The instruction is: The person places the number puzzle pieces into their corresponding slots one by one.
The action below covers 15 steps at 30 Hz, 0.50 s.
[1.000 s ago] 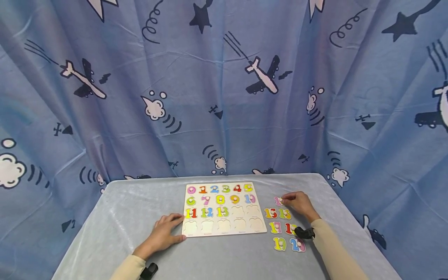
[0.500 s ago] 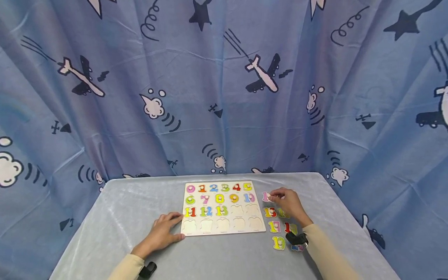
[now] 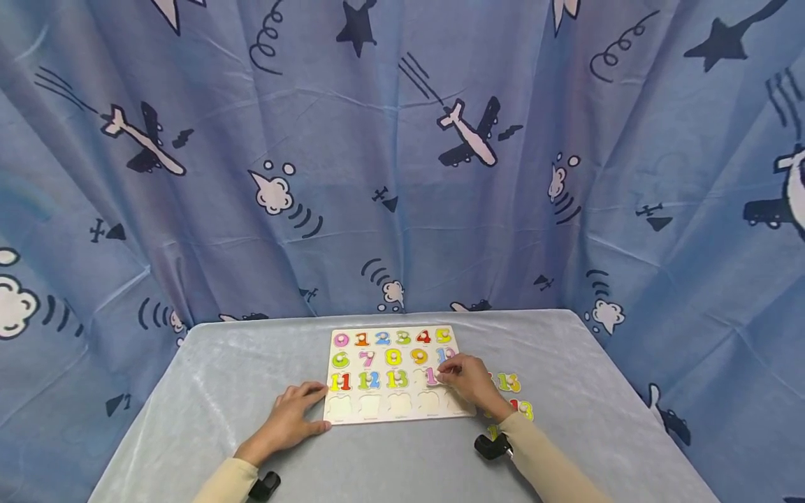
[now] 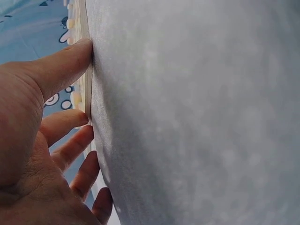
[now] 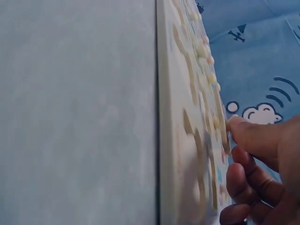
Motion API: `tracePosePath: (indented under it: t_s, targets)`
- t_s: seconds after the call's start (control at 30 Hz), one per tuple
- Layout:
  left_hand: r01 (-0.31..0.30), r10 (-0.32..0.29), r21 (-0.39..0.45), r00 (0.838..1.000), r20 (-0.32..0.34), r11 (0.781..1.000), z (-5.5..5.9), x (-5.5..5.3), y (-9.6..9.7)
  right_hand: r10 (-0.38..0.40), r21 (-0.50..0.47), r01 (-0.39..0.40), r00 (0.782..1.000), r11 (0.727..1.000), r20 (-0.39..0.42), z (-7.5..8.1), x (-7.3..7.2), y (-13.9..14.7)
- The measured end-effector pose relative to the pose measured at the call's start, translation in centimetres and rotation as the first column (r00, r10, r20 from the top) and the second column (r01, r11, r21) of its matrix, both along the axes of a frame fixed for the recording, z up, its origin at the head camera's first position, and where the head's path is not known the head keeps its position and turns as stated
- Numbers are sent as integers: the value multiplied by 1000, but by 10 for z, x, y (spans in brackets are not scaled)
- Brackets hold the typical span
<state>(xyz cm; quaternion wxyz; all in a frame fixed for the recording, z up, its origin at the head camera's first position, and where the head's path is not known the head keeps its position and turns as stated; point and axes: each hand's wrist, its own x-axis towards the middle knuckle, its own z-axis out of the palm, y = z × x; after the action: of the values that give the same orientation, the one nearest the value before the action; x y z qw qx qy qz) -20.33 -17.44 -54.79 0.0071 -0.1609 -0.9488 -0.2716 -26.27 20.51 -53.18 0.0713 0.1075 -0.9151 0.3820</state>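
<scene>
L hand: I've got the L hand (image 3: pixel 292 419) at the board's left edge; fingers spread, fairly straight, tips touching the edge, thumb nr its near-left corner. Not clenched, nothing grasped.
R hand: R hand (image 3: pixel 473 383) pinches w/ thumb + fingertips; other fingers loosely curled on my R wrist cam.
Pink no. pc: pink no. pc (image 3: pixel 430 377) in that pinch, over 3rd row, toward board's right edge; a "1" shows, rest hidden by fingers. Can't tell if it touches the board.
Board: puzzle board (image 3: pixel 382 413) lies flat, approx midway betw. table's L + R edges, nr far edge. 0–10 in far two rows; 11, 12, 13 (image 3: pixel 397 379) in 3rd; bare cut-outs along near edge.
Loose pcs: yellow-green pc (image 3: pixel 509 382) + red-and-yellow pc (image 3: pixel 525 410) right of board; others there partly behind R hand/arm.
Table: table (image 3: pixel 251 363) under grey cloth.
Room: blue curtain (image 3: pixel 339 140) behind table's far edge, w/ planes, stars, clouds.
Arms: beige sleeves (image 3: pixel 553 461), black wrist units (image 3: pixel 490 447).
</scene>
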Motion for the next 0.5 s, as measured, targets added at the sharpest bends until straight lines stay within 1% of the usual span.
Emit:
tracePosePath:
  t_s: [0.23, 0.5]
  targets:
    - [15, -15, 5, 1000, -22, 1000, 0, 1, 0, 2, 27, -3, 1000, 1000, 28, -5, -4, -16]
    - [8, -8, 4, 1000, 3, 1000, 0, 2, -1, 24, 83, -27, 999, 996, 27, -7, -8, -22]
